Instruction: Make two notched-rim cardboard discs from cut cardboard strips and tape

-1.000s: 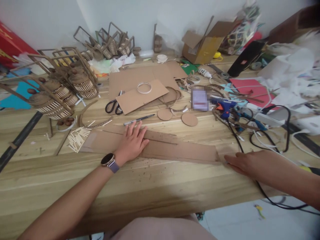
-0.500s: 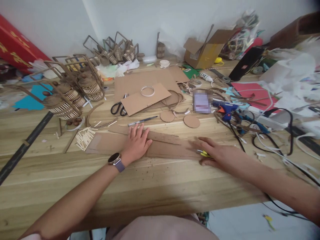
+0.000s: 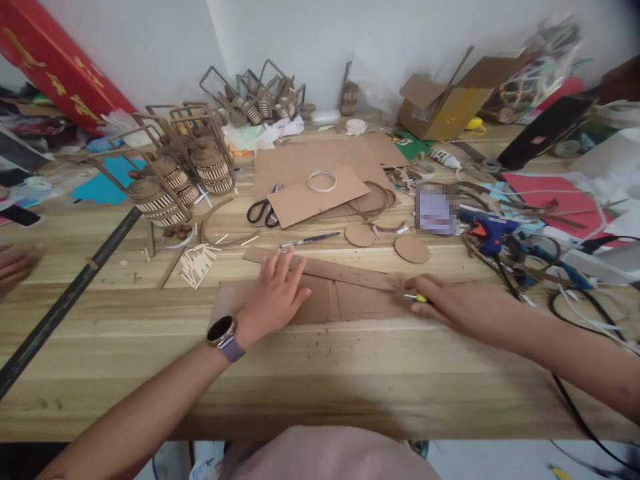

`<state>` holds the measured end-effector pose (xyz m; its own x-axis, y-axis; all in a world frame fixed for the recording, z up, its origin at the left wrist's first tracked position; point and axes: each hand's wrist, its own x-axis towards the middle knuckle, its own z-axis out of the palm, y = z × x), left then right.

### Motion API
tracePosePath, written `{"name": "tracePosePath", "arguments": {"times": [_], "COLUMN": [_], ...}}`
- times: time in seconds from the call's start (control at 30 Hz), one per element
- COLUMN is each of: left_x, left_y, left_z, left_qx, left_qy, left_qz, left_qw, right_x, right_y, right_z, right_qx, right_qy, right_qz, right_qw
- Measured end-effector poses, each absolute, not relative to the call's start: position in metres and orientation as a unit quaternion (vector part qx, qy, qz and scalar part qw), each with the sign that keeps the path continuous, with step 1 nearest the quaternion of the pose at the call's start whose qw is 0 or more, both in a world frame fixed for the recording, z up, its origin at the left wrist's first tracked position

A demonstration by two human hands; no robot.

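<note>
Cardboard covers the middle of the wooden table (image 3: pixel 350 380). A long cardboard sheet (image 3: pixel 350 303) lies flat there, close to the front edge, and both hands meet on it. The left hand (image 3: pixel 273 297) lies open on the sheet's left half, palm down and fingers spread, pressing it to the table; the fingertips reach a narrow cardboard strip (image 3: pixel 340 270) that lies slanted along the sheet's far edge. A watch (image 3: pixel 223 331) sits on that wrist. The right hand (image 3: pixel 450 303) is closed around a small yellow-handled tool (image 3: pixel 419 298), whose tip points left and meets the sheet at its right end, near where the strip ends. Whether the tip is a blade cannot be told.

Just behind the strip lie a pen (image 3: pixel 310 239) and two cardboard discs (image 3: pixel 411 249). Further back, scissors (image 3: pixel 260 212) poke out from under another piece of cardboard that carries a white ring (image 3: pixel 322 180). A blue glue gun (image 3: pixel 487 230) sits among cables to the right. Small wooden sticks (image 3: pixel 197 260) are heaped to the left of the sheet. At the far left edge, another person's hand (image 3: pixel 13 267) rests on the table.
</note>
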<state>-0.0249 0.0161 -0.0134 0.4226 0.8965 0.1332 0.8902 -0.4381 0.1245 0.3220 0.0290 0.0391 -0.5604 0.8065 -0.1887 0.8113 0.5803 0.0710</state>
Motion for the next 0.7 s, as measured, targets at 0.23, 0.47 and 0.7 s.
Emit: {"name": "tracePosePath", "arguments": {"times": [0.23,0.47,0.7], "left_x": [0.005,0.007,0.007], "left_y": [0.028,0.030,0.029], "left_z": [-0.020,-0.030,-0.030], "left_qx": [0.858,0.863,0.865], "left_qy": [0.507,0.499,0.495], "left_qz": [0.077,0.081,0.085], "left_qw": [0.022,0.008,0.012], "right_x": [0.215,0.200,0.197], "right_y": [0.024,0.028,0.029], "right_z": [0.048,0.037,0.041], "right_qx": [0.315,0.282,0.281], "right_qy": [0.933,0.942,0.940], "right_qz": [0.003,0.012,-0.002], "right_qw": [0.175,0.183,0.191]}}
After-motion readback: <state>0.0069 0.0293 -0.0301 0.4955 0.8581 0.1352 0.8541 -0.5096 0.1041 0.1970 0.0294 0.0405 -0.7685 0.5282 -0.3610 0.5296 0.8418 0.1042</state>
